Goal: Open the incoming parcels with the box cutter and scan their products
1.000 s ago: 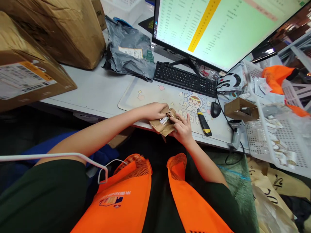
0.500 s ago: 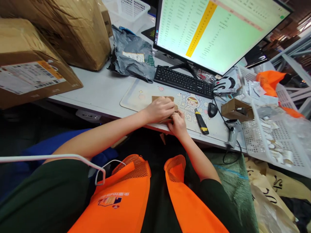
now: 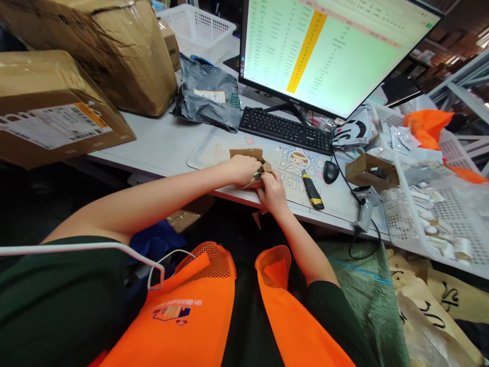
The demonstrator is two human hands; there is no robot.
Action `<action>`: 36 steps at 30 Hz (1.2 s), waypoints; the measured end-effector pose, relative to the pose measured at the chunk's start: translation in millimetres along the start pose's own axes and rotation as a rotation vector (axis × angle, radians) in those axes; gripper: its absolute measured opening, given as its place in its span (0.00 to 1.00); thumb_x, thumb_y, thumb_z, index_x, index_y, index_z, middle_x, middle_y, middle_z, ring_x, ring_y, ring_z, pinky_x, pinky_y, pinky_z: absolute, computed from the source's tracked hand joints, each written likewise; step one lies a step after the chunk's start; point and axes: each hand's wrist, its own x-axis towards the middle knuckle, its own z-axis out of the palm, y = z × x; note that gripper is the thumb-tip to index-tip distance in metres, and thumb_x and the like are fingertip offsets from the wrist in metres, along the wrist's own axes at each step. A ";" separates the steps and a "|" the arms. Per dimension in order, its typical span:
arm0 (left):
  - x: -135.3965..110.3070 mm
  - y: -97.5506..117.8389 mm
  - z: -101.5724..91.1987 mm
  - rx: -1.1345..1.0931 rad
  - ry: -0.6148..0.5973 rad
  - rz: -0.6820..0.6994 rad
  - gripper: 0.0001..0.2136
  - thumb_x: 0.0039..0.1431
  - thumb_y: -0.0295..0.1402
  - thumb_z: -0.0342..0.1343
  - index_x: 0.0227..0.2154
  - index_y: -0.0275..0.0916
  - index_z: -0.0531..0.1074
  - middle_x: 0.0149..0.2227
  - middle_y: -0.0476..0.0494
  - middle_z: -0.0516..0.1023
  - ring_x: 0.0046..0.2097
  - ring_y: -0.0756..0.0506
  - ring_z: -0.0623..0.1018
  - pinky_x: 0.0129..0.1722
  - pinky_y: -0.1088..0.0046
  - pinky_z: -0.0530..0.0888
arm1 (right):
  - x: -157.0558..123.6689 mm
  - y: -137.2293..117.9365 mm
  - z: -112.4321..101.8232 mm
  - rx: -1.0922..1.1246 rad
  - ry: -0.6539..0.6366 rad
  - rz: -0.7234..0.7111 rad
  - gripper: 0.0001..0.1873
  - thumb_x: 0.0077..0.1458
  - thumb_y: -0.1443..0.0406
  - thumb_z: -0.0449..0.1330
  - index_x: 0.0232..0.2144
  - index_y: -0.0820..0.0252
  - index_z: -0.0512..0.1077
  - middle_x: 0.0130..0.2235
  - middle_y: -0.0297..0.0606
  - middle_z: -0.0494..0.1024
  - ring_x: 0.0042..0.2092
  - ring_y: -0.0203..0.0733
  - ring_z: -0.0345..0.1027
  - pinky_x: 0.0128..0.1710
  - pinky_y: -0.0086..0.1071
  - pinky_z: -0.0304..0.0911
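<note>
A small brown cardboard box with open flaps lies on the cartoon desk mat near the desk's front edge. My left hand is curled over the box and grips it. My right hand meets it from the right, fingers pinched at the box's flap; a small shiny item shows between the two hands. A yellow-and-black utility knife lies just right of my right hand.
Behind the mat stand a black keyboard and a monitor. A grey mailer bag and large cardboard boxes fill the left. A mouse, barcode scanner, small open carton and white baskets sit right.
Both hands carried the small box from the desk's edge up onto the mat and set it down there. The camera tilted up slightly.
</note>
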 end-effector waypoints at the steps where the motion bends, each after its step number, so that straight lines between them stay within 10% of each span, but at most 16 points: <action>1: -0.5 -4.2 1.5 -0.013 0.023 0.024 0.16 0.66 0.38 0.56 0.50 0.33 0.78 0.53 0.30 0.79 0.53 0.36 0.79 0.50 0.67 0.72 | 0.1 -1.0 -1.0 -0.004 -0.004 -0.001 0.13 0.62 0.70 0.55 0.46 0.62 0.75 0.51 0.50 0.79 0.64 0.55 0.62 0.68 0.48 0.62; 10: -59.8 -63.5 40.7 -0.350 0.286 0.083 0.12 0.56 0.29 0.49 0.28 0.36 0.79 0.46 0.36 0.77 0.48 0.42 0.78 0.53 0.68 0.74 | -0.6 -4.7 -1.7 -0.036 0.011 -0.016 0.10 0.63 0.71 0.53 0.39 0.57 0.74 0.49 0.46 0.80 0.63 0.55 0.64 0.64 0.48 0.65; 16: -56.3 -31.3 27.0 -0.036 0.133 -0.149 0.20 0.66 0.44 0.52 0.46 0.35 0.82 0.47 0.31 0.79 0.50 0.33 0.78 0.58 0.51 0.68 | -5.1 -1.4 3.9 -0.007 0.012 -0.010 0.10 0.60 0.72 0.54 0.37 0.56 0.73 0.49 0.47 0.79 0.64 0.55 0.63 0.64 0.51 0.63; 24: -18.8 -17.5 17.6 -0.044 0.007 -0.296 0.17 0.61 0.45 0.58 0.33 0.35 0.84 0.43 0.29 0.79 0.48 0.30 0.76 0.57 0.48 0.66 | -4.0 -4.6 1.7 -0.073 -0.022 0.043 0.08 0.63 0.70 0.55 0.40 0.59 0.74 0.49 0.51 0.78 0.64 0.56 0.62 0.66 0.49 0.60; 36: -71.3 -76.2 -15.6 -0.953 0.592 -0.370 0.08 0.60 0.34 0.63 0.32 0.38 0.70 0.24 0.48 0.77 0.25 0.49 0.73 0.27 0.74 0.65 | -3.5 -1.4 1.8 -0.114 -0.029 -0.037 0.29 0.70 0.58 0.55 0.69 0.60 0.67 0.70 0.50 0.68 0.69 0.59 0.58 0.67 0.51 0.59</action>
